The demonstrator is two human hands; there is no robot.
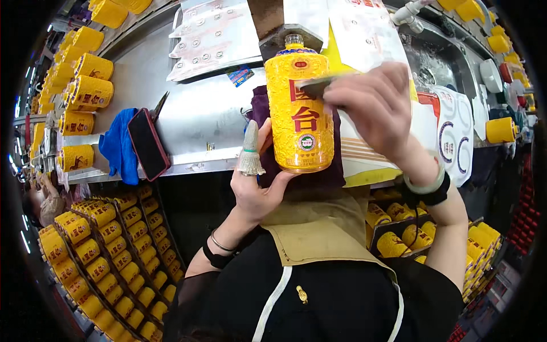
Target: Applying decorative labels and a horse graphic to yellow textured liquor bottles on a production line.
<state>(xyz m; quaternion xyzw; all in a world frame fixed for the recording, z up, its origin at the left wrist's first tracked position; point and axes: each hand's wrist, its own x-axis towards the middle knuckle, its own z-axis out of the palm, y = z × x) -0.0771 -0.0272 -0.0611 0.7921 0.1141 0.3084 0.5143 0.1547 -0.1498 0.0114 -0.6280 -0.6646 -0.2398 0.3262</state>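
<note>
A steel bench (199,114) runs across in front, its top shiny under bright light. A blue cloth (117,145) and a dark phone (148,143) lie at its front edge, label sheets (213,37) farther back. Yellow bottles line a shelf (85,85) on the left and fill a crate (108,262) on the floor below. A steel sink (439,57) with a tap (407,14) sits to the right.

Bare steel worktop (199,114) left of fingers (251,149): free passage. Further left, phone (148,143) and blue cloth (118,147) block the edge. Behind fingers, label sheets (213,37). Right, sink (439,57) hemmed by yellow bottles (500,130).
</note>
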